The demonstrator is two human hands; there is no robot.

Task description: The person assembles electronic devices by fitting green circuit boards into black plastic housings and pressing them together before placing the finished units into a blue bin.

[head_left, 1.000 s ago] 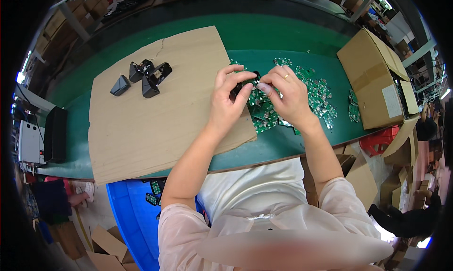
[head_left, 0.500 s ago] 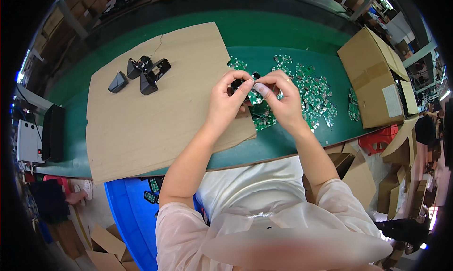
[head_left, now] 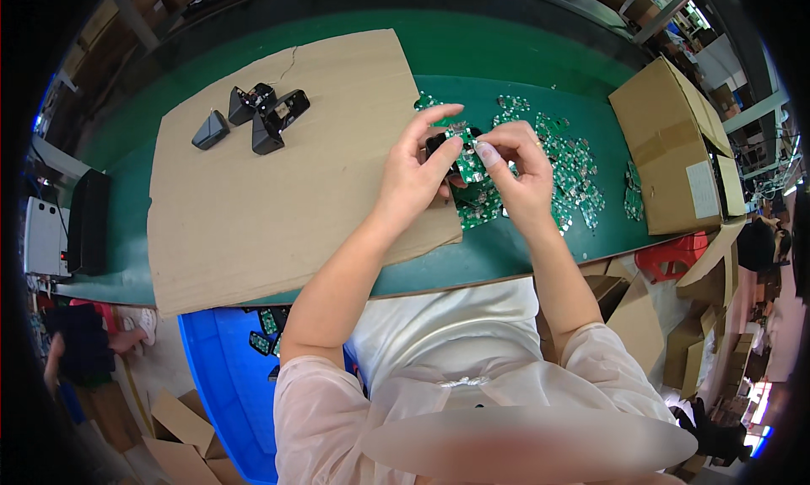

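A green circuit board (head_left: pixel 472 166) lies against a small black plastic housing (head_left: pixel 436 141) over the right edge of the cardboard sheet. My left hand (head_left: pixel 413 164) grips the housing, its thumb on the board's face and its index finger raised above. From the other side my right hand (head_left: pixel 525 168) pinches the board's upper right edge between thumb and forefinger. What the fingers do behind the board is hidden. Many loose green circuit boards (head_left: pixel 574 168) lie spread on the green table just beyond and right of my hands.
A flat cardboard sheet (head_left: pixel 278 206) covers the table's left part, with several black plastic housings (head_left: pixel 268 135) on it. At the right stands an open cardboard box (head_left: pixel 666 147). Below the table edge are a blue bin (head_left: pixel 215 375) and a red stool (head_left: pixel 671 255).
My hands have turned the board's face up into view. The left index finger has lifted off, and the right hand has shifted slightly right. The whole view has shifted a little.
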